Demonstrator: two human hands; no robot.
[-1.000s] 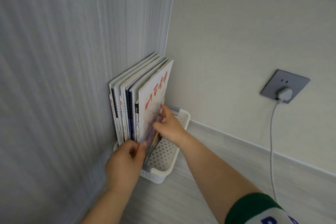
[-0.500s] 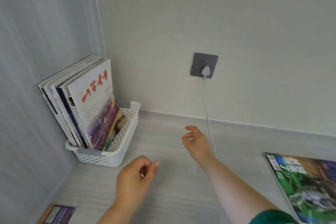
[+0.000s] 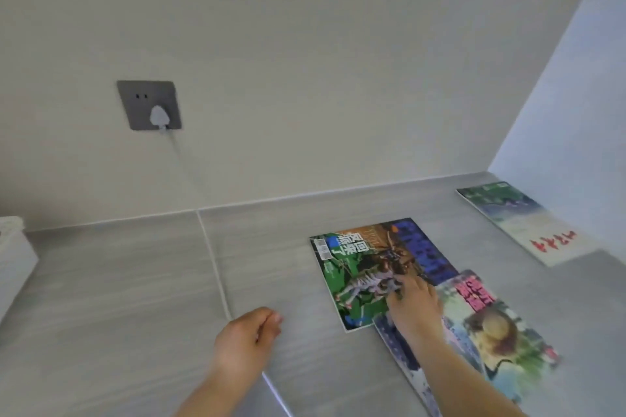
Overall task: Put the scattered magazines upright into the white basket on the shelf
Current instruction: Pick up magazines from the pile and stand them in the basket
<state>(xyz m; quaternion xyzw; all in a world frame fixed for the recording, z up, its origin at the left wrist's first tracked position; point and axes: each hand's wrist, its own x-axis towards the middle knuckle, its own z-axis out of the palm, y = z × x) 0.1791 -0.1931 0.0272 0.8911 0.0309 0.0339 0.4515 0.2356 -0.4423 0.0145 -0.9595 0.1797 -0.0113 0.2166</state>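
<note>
My right hand (image 3: 415,303) lies on the green-covered glossy magazine (image 3: 359,276), which is flat on the grey wood-grain shelf board (image 3: 118,298), right of centre. The fingers are stretched forward with their tips touching the middle of the cover; they clasp nothing, though motion blur softens them. My right forearm crosses a second flat magazine with pink lettering and a pale picture (image 3: 491,325), which overlaps the near right corner of the green one.

My left hand (image 3: 247,338) hangs over the board to the left of the green magazine, fingers loosely curled together, thumb against them, holding nothing. It is just beside the thin white cable (image 3: 216,267), which runs down from a white plug (image 3: 158,115) in the grey wall socket plate (image 3: 149,105) and across the board.

A third magazine, white with red characters and a green picture (image 3: 521,223), lies flat at the far right, close to the side wall. The white plastic basket (image 3: 13,247) shows only a corner at the left edge, well apart from all three magazines.
</note>
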